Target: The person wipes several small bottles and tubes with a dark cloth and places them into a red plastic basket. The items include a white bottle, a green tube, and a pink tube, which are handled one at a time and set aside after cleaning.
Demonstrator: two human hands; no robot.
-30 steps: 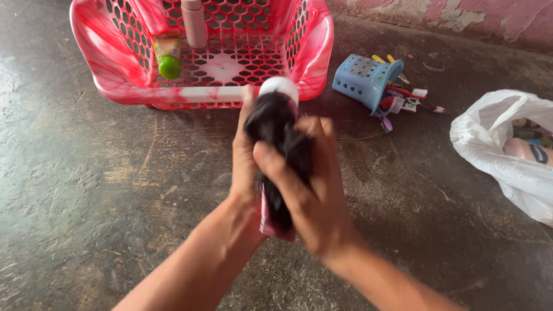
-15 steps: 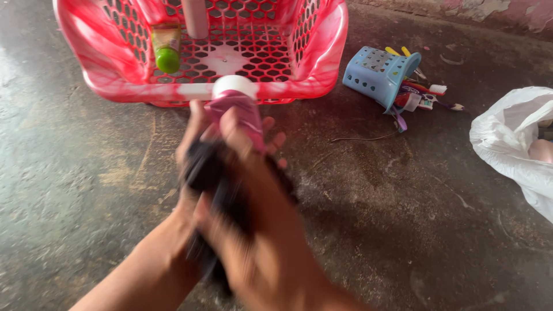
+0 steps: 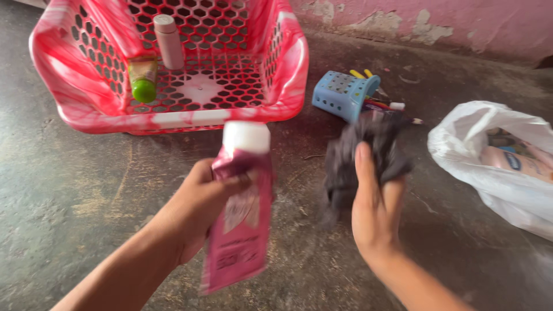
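Observation:
My left hand [image 3: 193,213] grips a pink squeeze tube [image 3: 239,224] with a white cap, held cap-up over the dark floor. To its right, my right hand [image 3: 374,210] clutches a crumpled dark cloth [image 3: 360,152], now apart from the tube. Just beyond both hands stands a red and white plastic basket [image 3: 92,112]. Inside it lie a tube with a green cap [image 3: 143,80] and a pale pink bottle [image 3: 169,41].
A small blue perforated holder [image 3: 341,95] lies tipped on the floor right of the basket, with toothbrushes and small items spilling out behind the cloth. A white plastic bag [image 3: 495,155] holding bottles sits at the right. A pink peeling wall runs along the back.
The cloth was wrapped around the tube and both hands rubbed it together. Now the hands have parted: the right hand carried the cloth off to the right, leaving the tube bare in the left.

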